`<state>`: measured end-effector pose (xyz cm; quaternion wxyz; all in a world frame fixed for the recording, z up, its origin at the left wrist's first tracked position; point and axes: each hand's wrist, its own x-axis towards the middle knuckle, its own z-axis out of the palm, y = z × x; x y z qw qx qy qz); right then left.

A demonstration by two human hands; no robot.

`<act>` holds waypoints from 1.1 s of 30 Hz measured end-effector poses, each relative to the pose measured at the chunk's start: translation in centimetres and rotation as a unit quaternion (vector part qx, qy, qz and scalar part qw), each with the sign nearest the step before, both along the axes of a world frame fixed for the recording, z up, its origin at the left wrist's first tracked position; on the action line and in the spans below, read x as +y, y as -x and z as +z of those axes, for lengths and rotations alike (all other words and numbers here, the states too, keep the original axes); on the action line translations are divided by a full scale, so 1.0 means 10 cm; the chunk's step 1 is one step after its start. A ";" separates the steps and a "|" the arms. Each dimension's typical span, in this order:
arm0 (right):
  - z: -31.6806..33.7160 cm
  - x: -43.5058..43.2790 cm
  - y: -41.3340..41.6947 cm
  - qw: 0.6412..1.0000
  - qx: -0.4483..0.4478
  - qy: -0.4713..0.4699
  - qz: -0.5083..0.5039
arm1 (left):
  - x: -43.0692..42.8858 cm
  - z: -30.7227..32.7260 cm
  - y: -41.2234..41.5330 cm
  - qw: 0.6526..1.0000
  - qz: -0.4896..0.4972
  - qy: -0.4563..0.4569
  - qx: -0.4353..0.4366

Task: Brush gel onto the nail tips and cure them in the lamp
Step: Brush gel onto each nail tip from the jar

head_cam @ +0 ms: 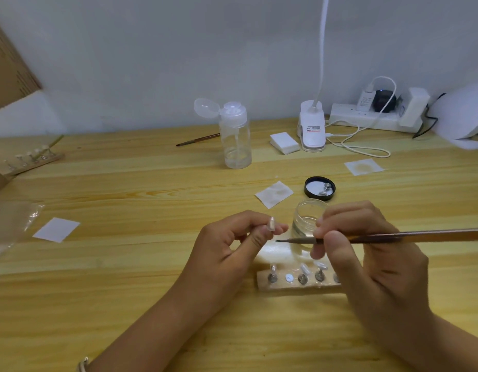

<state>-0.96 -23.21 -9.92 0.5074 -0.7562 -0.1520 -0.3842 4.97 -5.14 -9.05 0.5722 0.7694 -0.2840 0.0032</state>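
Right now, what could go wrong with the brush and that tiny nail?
The nail tip sits in a small fingertip grip of the left hand, so it might slip, or gel could get on skin. The open jar stands close behind the right hand holding the brush; a bump may tip it. The nail holder lies just under that hand and could get knocked.
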 end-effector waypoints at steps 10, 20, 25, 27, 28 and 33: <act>-0.01 0.01 0.01 1.000 -0.017 -0.001 0.020 | -0.01 0.02 0.01 0.999 -0.018 0.016 0.026; 0.02 0.00 -0.02 1.000 -0.024 0.006 0.013 | 0.03 0.04 -0.02 0.994 -0.018 0.071 0.081; 0.02 0.01 -0.03 1.000 -0.022 0.014 0.017 | 0.03 0.03 -0.01 0.992 -0.013 0.081 0.094; 0.01 0.01 -0.03 1.000 -0.017 0.017 0.014 | 0.03 0.04 0.00 0.992 -0.015 0.085 0.094; 0.01 0.01 -0.03 1.000 -0.015 0.018 0.010 | 0.03 0.04 0.00 0.991 -0.017 0.088 0.095; 0.03 -0.03 -0.03 0.999 -0.007 0.007 -0.037 | 0.04 0.05 0.00 0.990 -0.021 0.097 0.104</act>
